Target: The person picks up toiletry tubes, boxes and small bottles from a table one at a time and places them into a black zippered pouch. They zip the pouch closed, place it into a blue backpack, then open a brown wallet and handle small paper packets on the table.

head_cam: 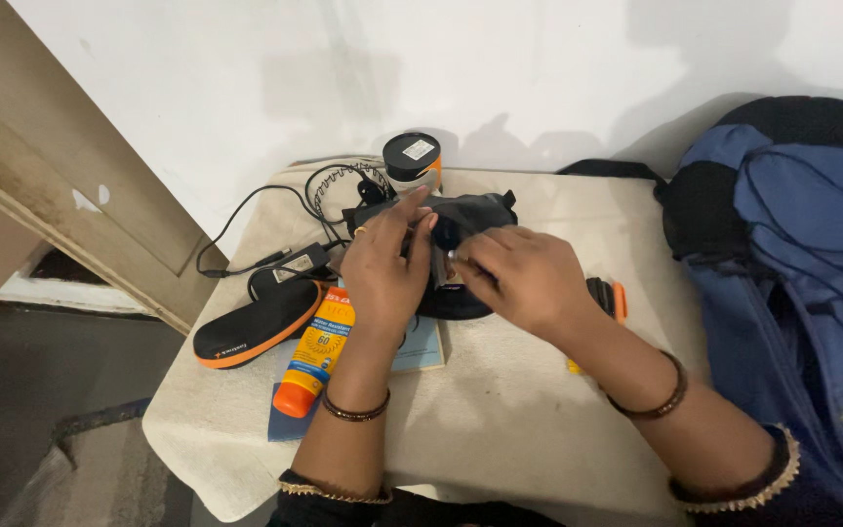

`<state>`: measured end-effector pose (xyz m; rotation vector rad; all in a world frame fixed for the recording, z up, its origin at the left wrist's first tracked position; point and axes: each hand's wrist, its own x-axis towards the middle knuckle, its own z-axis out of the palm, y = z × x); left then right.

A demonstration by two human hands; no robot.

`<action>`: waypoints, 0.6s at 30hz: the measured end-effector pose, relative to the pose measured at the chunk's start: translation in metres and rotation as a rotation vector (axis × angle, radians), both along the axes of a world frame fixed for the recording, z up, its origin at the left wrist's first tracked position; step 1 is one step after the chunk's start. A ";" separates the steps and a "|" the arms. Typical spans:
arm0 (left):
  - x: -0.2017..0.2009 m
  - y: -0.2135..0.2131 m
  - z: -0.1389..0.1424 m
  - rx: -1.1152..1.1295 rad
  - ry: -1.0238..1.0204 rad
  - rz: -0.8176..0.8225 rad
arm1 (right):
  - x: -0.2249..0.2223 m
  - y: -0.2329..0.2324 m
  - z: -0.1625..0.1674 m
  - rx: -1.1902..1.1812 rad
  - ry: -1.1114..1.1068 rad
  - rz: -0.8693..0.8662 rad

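On cloth-covered table (500, 429), head view, centre: black pouch (475, 220), lying flat, partly hidden under both hands.
Left hand (387, 263): forearm rising from lower edge, wrist bent slightly inward, fingers curled and pinching pouch's left side, index finger extended over its top edge. Dark bangle on wrist.
Right hand (524, 278): forearm entering from lower right, palm down, fingers bent and closed on a small part of pouch near its middle; exact part gripped too blurred to tell. Dark bangle on wrist.
Just left of left hand: orange-and-yellow tube (316, 353), cap toward near edge, resting on blue booklet (421, 346).
Further left: black insole with orange rim (258, 325).
Behind pouch: round jar with dark lid (412, 159); black cables with adapter (295, 256).
Beside right wrist: black-and-orange object (609, 296), mostly hidden.
Far right: blue backpack (802, 254), against table edge.
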<state>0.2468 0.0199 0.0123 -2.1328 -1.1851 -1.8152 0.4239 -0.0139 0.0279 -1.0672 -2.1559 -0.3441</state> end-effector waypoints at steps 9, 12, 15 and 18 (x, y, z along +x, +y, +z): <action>0.000 0.000 -0.001 -0.021 -0.004 -0.012 | 0.018 0.051 -0.069 0.187 -0.391 -0.205; 0.000 0.000 -0.002 -0.032 0.026 -0.005 | 0.025 0.059 -0.081 0.143 -0.414 -0.262; 0.001 0.001 -0.003 -0.018 0.026 -0.024 | 0.027 0.062 -0.086 0.120 -0.401 -0.280; 0.004 0.002 -0.006 -0.015 0.066 -0.043 | 0.026 0.064 -0.088 0.115 -0.390 -0.318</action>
